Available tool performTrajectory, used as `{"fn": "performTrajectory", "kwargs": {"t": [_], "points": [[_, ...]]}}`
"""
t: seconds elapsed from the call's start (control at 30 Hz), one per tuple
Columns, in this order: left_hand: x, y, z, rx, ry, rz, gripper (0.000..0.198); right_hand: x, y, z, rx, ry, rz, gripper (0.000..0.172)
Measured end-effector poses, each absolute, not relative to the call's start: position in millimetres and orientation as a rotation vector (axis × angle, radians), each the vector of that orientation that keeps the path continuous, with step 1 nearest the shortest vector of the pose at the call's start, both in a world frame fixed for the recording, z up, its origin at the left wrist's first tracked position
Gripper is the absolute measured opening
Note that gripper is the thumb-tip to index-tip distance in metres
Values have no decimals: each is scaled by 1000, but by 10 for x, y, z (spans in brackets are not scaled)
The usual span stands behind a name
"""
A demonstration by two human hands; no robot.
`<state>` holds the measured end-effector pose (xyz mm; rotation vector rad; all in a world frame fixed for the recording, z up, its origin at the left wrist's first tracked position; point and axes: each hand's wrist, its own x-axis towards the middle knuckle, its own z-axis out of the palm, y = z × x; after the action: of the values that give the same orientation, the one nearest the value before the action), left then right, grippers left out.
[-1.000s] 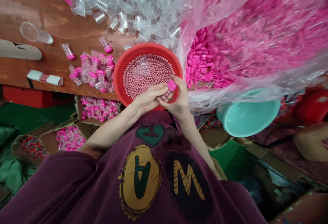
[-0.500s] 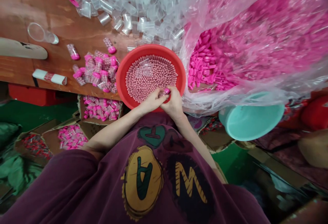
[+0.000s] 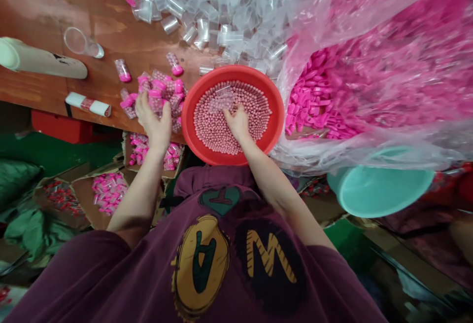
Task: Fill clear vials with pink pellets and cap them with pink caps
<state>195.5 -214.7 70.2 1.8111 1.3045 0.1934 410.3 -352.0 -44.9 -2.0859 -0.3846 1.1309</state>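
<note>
At the near edge of the wooden counter (image 3: 55, 96), the left hand (image 3: 153, 116) rested on a heap of filled vials with pink caps (image 3: 162, 91), its grip closed around one capped vial (image 3: 155, 98). These little clear plastic tubes looked light, stiff and rather slick, best pinched across the body just under the cap. The right hand (image 3: 238, 122) lay in the red basin (image 3: 275, 116), fingers curled down among small pink beads (image 3: 210, 125); whether that grip held anything could not be told. A couple of empty clear vials (image 3: 223, 98) lay on the beads. Beyond, a plastic bag (image 3: 369, 130) held loose pink caps (image 3: 310, 101), and cardboard boxes (image 3: 83, 190) below held more filled vials.
</note>
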Motion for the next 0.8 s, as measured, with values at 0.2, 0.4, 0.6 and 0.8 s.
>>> {"fn": "performTrajectory", "kwargs": {"t": [0.2,0.4,0.6,0.8], "points": [[2578,-2589,499,2151,1159,277,29,4127,-3682,-360,-1911,-319,1302,19],[3123,-3012,265,2311,631,-367,53,4189,-4117,-137,-1948,-464,1188,18],[3120,-3030,205,2435,637,-632,44,4130,-4387,31,-1963,-490,1059,30],[3386,-3172,59,2382,738,-700,46,4842,-5141,66,-2104,-339,525,34]]}}
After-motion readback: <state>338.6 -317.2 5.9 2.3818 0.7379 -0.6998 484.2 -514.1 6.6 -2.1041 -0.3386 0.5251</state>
